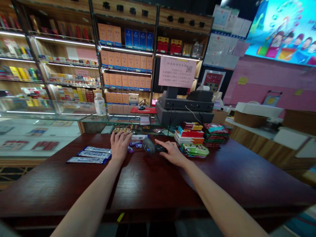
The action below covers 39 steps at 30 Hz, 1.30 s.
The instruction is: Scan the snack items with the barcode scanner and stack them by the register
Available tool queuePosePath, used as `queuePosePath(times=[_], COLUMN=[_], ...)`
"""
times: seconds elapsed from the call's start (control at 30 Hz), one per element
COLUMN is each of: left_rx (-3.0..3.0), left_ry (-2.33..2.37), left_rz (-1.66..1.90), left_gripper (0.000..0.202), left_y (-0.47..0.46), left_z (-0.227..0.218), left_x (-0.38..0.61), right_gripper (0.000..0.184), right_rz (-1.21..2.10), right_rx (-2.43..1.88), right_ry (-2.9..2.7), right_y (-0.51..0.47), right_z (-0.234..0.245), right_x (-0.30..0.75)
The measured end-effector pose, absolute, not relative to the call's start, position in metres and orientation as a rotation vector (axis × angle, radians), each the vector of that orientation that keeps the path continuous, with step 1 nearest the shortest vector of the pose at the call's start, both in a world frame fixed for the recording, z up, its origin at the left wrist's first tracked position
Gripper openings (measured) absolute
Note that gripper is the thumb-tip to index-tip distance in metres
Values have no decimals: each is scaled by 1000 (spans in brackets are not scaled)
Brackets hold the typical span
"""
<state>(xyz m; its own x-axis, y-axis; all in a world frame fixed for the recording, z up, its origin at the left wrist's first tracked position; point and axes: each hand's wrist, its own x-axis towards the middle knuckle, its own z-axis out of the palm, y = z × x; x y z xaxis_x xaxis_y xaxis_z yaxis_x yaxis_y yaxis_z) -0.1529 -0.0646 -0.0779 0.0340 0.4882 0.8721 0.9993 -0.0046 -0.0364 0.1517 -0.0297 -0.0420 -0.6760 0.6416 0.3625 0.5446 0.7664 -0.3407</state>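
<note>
Scanner (148,146) | right hand (172,153) open on it; left hand (120,144) flat on packets (136,144) | red counter (153,184), shop

Your bare left forearm (98,187) and right forearm (209,194) reach forward, converging slightly. Your left hand (120,144) lies palm down, fingers spread and pointing away from you. Your right hand (172,153) is also palm down, its extended fingers angled towards the left hand, near but apart.
</note>
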Motion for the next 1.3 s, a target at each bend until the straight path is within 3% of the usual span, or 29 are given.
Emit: queuePosePath(times=[0.73, 1.3], left_rx=[-1579, -1616], left_ry=[-1568, -1516], left_rz=[-901, -918], left_gripper=[34, 35], left_y=[-64, -66], left_z=[-80, -78], left_x=[-156, -153], right_gripper=[73, 70], right_rz=[325, 312], right_rx=[-879, -868], right_ry=[-2508, -2513], right_y=[-35, -31], right_z=[-38, -71], right_x=[151, 132])
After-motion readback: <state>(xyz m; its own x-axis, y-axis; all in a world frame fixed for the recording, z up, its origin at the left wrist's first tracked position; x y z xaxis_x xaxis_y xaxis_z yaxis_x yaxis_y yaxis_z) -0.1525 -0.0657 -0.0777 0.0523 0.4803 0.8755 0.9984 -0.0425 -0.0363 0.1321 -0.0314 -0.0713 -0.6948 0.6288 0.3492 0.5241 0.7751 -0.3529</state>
